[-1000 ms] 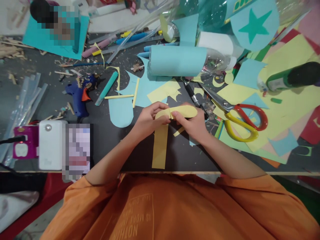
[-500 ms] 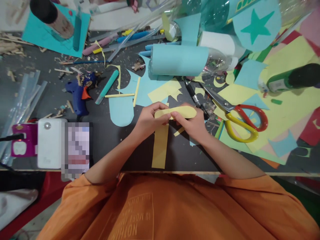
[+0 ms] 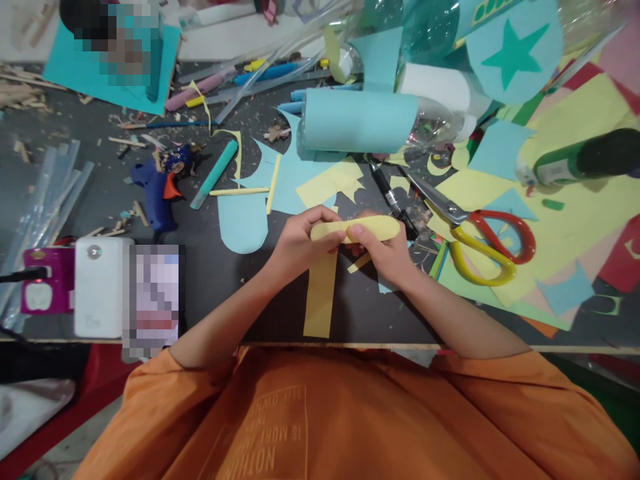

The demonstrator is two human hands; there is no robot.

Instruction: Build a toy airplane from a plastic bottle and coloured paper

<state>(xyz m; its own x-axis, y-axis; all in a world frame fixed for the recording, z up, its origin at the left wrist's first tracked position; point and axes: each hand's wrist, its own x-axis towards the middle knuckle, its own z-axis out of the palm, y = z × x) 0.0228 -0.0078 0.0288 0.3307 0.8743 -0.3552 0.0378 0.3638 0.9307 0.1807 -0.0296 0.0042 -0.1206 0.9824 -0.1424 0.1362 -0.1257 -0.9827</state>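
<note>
Both of my hands meet over the dark table near its front edge. My left hand [image 3: 299,243] pinches the left end of a folded yellow paper piece [image 3: 373,228], fingers closed. My right hand [image 3: 386,257] grips the same piece from the right, thumb on top. A yellow paper strip [image 3: 320,293] lies flat on the table under my hands and reaches toward me. A small yellow scrap [image 3: 359,263] pokes out below my right hand.
Red and yellow scissors [image 3: 480,233] lie just right of my hands, a black pen [image 3: 390,197] behind them. A blue glue gun [image 3: 157,193] sits left, a white power bank [image 3: 99,287] at the front left. A paper-wrapped plastic bottle [image 3: 360,120] and coloured sheets [image 3: 575,213] crowd the back and right.
My hands have shifted slightly while working the yellow piece; its right end now sticks out a little farther past my right thumb. Nothing else on the table has moved.
</note>
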